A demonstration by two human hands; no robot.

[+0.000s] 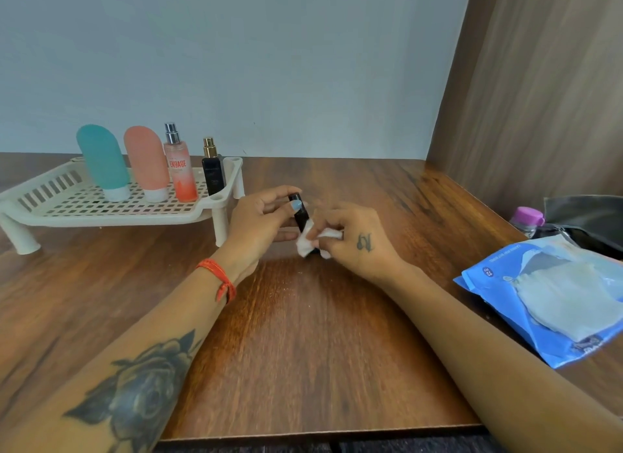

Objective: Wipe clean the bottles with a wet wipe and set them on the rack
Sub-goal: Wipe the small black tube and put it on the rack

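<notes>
Altogether I count four bottles standing on the cream rack at my left: a teal tube and a pink tube, each resting on its white cap, then a spray bottle with an orange label, then a small black perfume bottle with a gold nozzle at the rack's right end. A fifth, a slim black bottle, is in my hands, and a sixth with a purple cap stands far to my right, only partly visible beside a dark pouch. One blue pack of wet wipes lies flat near my right forearm.

My left hand grips the black bottle by its upper part, thumb across the front and fingers curled behind it, holding it roughly upright just above the table. My right hand pinches a crumpled white wipe and presses it against the bottle's lower end. Both hands meet just to the right of the rack's front corner leg.

An orange thread band circles my left wrist. The wooden table is dark brown with a glossy grain. A pale blue-grey wall stands behind it, and a wood-grain panel closes off the right side.
</notes>
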